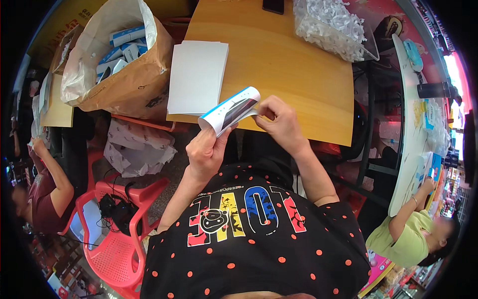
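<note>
My left hand (206,149) grips the lower end of a small white and blue carton (230,109), holding it tilted above the near edge of a wooden table (279,65). My right hand (280,118) pinches the carton's open flap at its upper right end. Both hands hold the same carton. A stack of flat white sheets (196,74) lies on the table just behind my left hand.
A brown paper sack (132,82) lined with plastic holds several finished white and blue cartons at left. A clear bin of shredded white paper (331,27) and a dark phone (273,5) sit at the table's far side. A red plastic chair (117,234) stands lower left. Other people sit at left and at right by a white table (408,129).
</note>
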A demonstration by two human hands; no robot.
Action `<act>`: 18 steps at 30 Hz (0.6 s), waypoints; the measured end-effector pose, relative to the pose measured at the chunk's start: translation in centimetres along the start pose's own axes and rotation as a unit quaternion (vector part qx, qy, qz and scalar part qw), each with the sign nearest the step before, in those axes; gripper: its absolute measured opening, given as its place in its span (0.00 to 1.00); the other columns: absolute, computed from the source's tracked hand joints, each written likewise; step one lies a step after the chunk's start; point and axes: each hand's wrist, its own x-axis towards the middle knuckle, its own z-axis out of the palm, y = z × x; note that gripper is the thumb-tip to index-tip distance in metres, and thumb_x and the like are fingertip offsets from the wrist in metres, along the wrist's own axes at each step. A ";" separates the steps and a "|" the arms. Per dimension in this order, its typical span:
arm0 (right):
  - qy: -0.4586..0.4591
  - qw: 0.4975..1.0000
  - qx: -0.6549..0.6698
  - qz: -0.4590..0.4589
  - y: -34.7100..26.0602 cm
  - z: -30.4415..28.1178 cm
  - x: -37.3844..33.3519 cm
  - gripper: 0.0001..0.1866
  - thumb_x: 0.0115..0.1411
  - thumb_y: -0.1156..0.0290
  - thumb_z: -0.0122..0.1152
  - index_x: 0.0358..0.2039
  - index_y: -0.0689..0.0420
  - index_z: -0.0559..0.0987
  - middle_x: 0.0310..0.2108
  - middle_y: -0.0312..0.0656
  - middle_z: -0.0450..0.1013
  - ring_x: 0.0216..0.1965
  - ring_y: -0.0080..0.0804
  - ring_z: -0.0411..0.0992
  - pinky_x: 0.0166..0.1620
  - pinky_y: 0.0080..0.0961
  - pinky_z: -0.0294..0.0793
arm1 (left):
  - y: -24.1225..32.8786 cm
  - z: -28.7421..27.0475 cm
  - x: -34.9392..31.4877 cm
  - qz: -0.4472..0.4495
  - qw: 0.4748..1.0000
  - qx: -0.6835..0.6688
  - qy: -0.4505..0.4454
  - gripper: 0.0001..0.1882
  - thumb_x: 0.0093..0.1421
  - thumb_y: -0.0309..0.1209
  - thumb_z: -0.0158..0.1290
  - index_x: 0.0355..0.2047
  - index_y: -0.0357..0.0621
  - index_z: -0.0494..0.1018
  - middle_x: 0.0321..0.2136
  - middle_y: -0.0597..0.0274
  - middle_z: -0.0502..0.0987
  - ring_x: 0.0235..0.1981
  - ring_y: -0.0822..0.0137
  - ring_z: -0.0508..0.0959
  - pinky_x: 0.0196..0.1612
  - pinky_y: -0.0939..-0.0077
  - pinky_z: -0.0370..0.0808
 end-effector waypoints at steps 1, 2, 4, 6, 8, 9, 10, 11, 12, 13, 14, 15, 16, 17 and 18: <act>-0.011 0.994 0.079 0.078 -0.3 -0.5 0.1 0.06 0.51 0.81 0.62 0.28 0.61 0.74 0.27 0.34 0.72 0.28 0.24 0.70 0.31 0.18 0.69 | -0.1 -0.1 0.0 0.006 1.000 0.005 -0.001 0.10 0.54 0.18 0.56 0.38 0.31 0.76 0.31 0.49 0.80 0.30 0.57 0.82 0.33 0.74 0.77; -0.021 0.975 0.156 0.155 -0.3 -1.0 0.2 0.04 0.53 0.80 0.62 0.29 0.61 0.75 0.27 0.33 0.72 0.29 0.20 0.69 0.31 0.17 0.68 | -0.2 -0.2 0.0 0.011 1.000 0.011 -0.001 0.10 0.54 0.18 0.56 0.38 0.31 0.76 0.32 0.49 0.80 0.30 0.57 0.82 0.33 0.73 0.77; -0.025 0.975 0.164 0.149 0.3 -2.1 0.5 0.04 0.57 0.77 0.60 0.31 0.63 0.77 0.28 0.31 0.72 0.30 0.16 0.68 0.32 0.15 0.68 | -0.2 -0.4 0.1 0.015 1.000 0.004 -0.008 0.10 0.54 0.18 0.57 0.38 0.31 0.75 0.32 0.48 0.80 0.30 0.57 0.82 0.33 0.73 0.77; -0.051 0.977 0.135 0.155 0.0 -2.8 0.9 0.08 0.59 0.73 0.59 0.35 0.65 0.78 0.28 0.33 0.74 0.30 0.15 0.68 0.34 0.14 0.68 | -0.1 -0.5 0.0 0.022 1.000 0.004 -0.013 0.10 0.53 0.18 0.57 0.38 0.30 0.75 0.32 0.48 0.80 0.30 0.56 0.81 0.33 0.72 0.77; -0.078 0.975 0.138 0.158 0.6 -2.8 1.1 0.08 0.59 0.72 0.60 0.34 0.65 0.79 0.28 0.34 0.74 0.30 0.15 0.69 0.35 0.14 0.69 | -0.1 -0.4 0.1 0.034 0.999 0.008 -0.015 0.10 0.53 0.18 0.57 0.37 0.30 0.75 0.31 0.48 0.79 0.29 0.56 0.81 0.32 0.72 0.77; -0.091 0.973 0.139 0.159 0.8 -2.8 1.1 0.09 0.59 0.72 0.61 0.34 0.65 0.79 0.28 0.34 0.74 0.30 0.15 0.69 0.35 0.14 0.69 | -0.2 -0.4 0.1 0.041 0.999 0.012 -0.022 0.10 0.52 0.18 0.57 0.36 0.30 0.75 0.30 0.48 0.79 0.29 0.56 0.81 0.32 0.72 0.77; -0.112 0.970 0.135 0.168 0.8 -3.0 1.3 0.09 0.58 0.71 0.61 0.34 0.65 0.79 0.29 0.35 0.75 0.32 0.17 0.70 0.37 0.16 0.69 | -0.2 -0.5 0.1 0.048 0.998 0.018 -0.027 0.10 0.52 0.18 0.58 0.36 0.30 0.75 0.29 0.48 0.79 0.28 0.56 0.81 0.31 0.72 0.77; -0.133 0.967 0.131 0.176 0.7 -3.3 1.5 0.10 0.57 0.70 0.60 0.33 0.65 0.80 0.30 0.37 0.76 0.33 0.19 0.72 0.40 0.18 0.70 | -0.3 -0.5 0.1 0.055 0.998 0.024 -0.032 0.09 0.52 0.17 0.58 0.35 0.30 0.75 0.28 0.48 0.79 0.28 0.56 0.81 0.30 0.72 0.77; -0.154 0.962 0.127 0.184 0.7 -3.4 1.6 0.11 0.57 0.69 0.60 0.33 0.65 0.80 0.30 0.39 0.77 0.35 0.22 0.73 0.42 0.20 0.71 | -0.4 -0.6 0.1 0.062 0.997 0.029 -0.035 0.10 0.51 0.17 0.59 0.35 0.30 0.75 0.28 0.48 0.79 0.27 0.56 0.81 0.30 0.72 0.77; -0.167 0.959 0.128 0.190 0.9 -3.5 1.6 0.11 0.56 0.69 0.60 0.33 0.65 0.80 0.30 0.40 0.78 0.35 0.22 0.73 0.43 0.20 0.71 | -0.4 -0.7 0.1 0.068 0.996 0.033 -0.039 0.10 0.50 0.17 0.59 0.34 0.30 0.75 0.27 0.48 0.79 0.27 0.56 0.81 0.29 0.72 0.77; -0.181 0.955 0.129 0.197 1.1 -3.4 1.6 0.12 0.56 0.68 0.61 0.33 0.65 0.80 0.30 0.40 0.78 0.35 0.22 0.73 0.43 0.21 0.71 | -0.5 -0.7 0.1 0.075 0.996 0.037 -0.043 0.10 0.50 0.17 0.59 0.34 0.30 0.75 0.26 0.48 0.78 0.26 0.56 0.81 0.29 0.72 0.77; -0.194 0.951 0.130 0.203 1.3 -3.4 1.5 0.12 0.55 0.68 0.61 0.33 0.65 0.80 0.30 0.41 0.78 0.35 0.23 0.74 0.43 0.21 0.71 | -0.6 -0.7 0.0 0.077 0.995 0.039 -0.045 0.10 0.49 0.17 0.60 0.34 0.30 0.75 0.26 0.48 0.78 0.26 0.56 0.81 0.28 0.72 0.77; -0.200 0.951 0.124 0.203 1.5 -3.3 1.5 0.12 0.55 0.67 0.61 0.33 0.65 0.80 0.30 0.41 0.77 0.35 0.23 0.74 0.43 0.21 0.71 | -0.7 -0.7 0.0 0.079 0.995 0.041 -0.048 0.10 0.49 0.17 0.60 0.34 0.30 0.75 0.26 0.48 0.78 0.26 0.56 0.81 0.28 0.72 0.77; -0.205 0.950 0.118 0.202 1.7 -3.1 1.4 0.12 0.55 0.67 0.61 0.33 0.65 0.80 0.30 0.41 0.77 0.35 0.23 0.74 0.43 0.21 0.71 | -0.8 -0.7 -0.1 0.081 0.995 0.042 -0.051 0.11 0.49 0.17 0.60 0.34 0.29 0.75 0.26 0.48 0.78 0.26 0.56 0.80 0.28 0.72 0.77; -0.211 0.950 0.111 0.201 1.9 -3.0 1.4 0.13 0.55 0.67 0.61 0.33 0.65 0.80 0.30 0.42 0.77 0.35 0.24 0.74 0.43 0.22 0.71 | -0.9 -0.7 -0.1 0.084 0.994 0.043 -0.053 0.11 0.49 0.17 0.60 0.34 0.29 0.75 0.26 0.49 0.78 0.25 0.56 0.80 0.28 0.72 0.77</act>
